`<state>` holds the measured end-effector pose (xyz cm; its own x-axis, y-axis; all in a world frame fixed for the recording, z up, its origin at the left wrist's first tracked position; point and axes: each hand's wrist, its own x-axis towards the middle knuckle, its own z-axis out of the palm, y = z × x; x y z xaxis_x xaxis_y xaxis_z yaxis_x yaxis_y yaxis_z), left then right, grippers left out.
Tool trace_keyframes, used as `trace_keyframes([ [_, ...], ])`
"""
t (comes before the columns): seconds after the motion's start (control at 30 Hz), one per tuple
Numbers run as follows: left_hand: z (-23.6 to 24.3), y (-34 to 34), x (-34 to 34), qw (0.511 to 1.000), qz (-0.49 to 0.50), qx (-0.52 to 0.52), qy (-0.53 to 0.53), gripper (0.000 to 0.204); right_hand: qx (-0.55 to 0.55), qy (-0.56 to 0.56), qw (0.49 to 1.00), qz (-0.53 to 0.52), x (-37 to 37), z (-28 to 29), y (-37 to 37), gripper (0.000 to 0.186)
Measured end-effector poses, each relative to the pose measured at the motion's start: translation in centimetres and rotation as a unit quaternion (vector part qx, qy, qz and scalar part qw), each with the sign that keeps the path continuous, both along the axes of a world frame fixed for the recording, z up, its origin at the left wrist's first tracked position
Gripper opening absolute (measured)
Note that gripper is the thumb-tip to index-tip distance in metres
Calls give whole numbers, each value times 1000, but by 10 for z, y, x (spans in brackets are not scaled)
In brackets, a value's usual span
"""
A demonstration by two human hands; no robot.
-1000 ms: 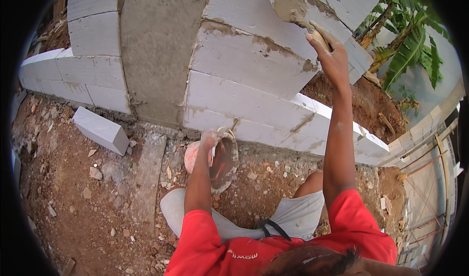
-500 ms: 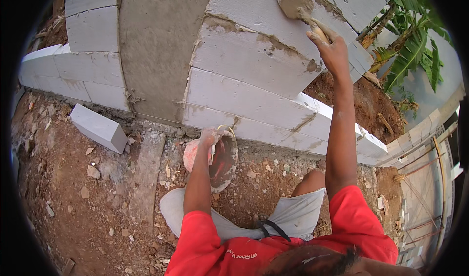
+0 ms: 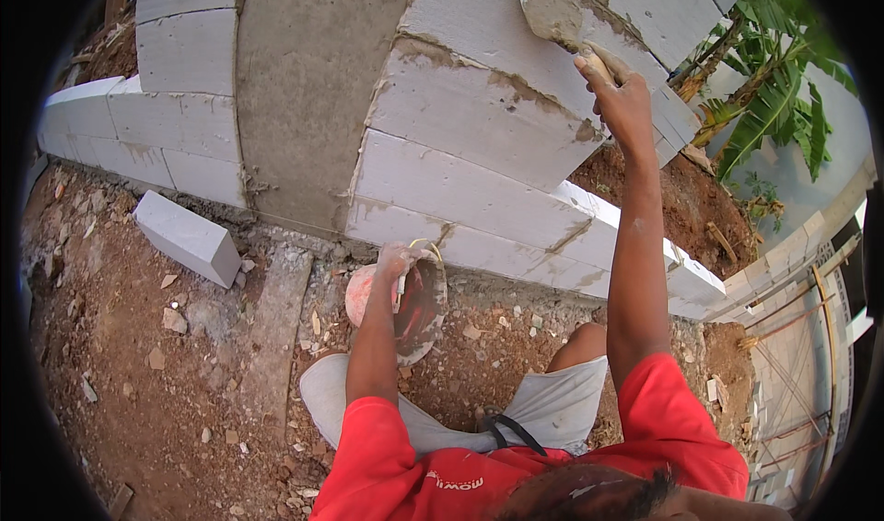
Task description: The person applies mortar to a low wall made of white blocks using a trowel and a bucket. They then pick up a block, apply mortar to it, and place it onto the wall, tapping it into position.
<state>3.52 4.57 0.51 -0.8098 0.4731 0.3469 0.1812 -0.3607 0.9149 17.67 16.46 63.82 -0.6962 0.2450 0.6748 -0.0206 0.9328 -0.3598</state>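
White blocks form the wall (image 3: 460, 166), cut off by the upper edge and bent by the lens, with a grey upright strip (image 3: 308, 88) set between 2 stretches of it. Green leaves of a plant (image 3: 783, 106) at the right run into the dark rim, partly lost. A loose white block (image 3: 187, 238) lies on the reddish, stony ground (image 3: 175, 410), well apart from the person's 2 hands.

The pinkish bucket (image 3: 359, 297) stands near the wall's foot, its mouth turned to the right; grey-brown residue with reddish streaks coats the inside, and its depth is hard to judge. The mortar-covered trowel (image 3: 552, 10) is at the wall's upper right, its blade reaching the upper edge; whether it touches the blocks is unclear. Its handle lies inside the grip of the right hand (image 3: 622, 102), fingers wrapped round it. The left hand (image 3: 396, 261) has its grip closed on the bucket's edge, fingertips hidden.
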Motion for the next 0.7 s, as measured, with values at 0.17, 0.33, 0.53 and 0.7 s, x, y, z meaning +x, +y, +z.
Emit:
trace_keyframes([
  [0.17, -16, -34, -39, 976, 106, -151, 114, 17, 41, -7, 998, 40, -15, 11, -23, 54],
  [0.33, -18, -8, -20, 989, 55, -114, 72, 14, 13, -63, 998, 12, 15, 21, -16, 54],
  [0.53, -17, -17, -33, 975, 118, -168, 90, 14, 97, 34, 994, 31, -22, 18, -4, 54],
  [0.7, -7, -44, -35, 988, 65, -116, 79, 15, 108, -40, 993, 32, -3, 25, -30, 54],
])
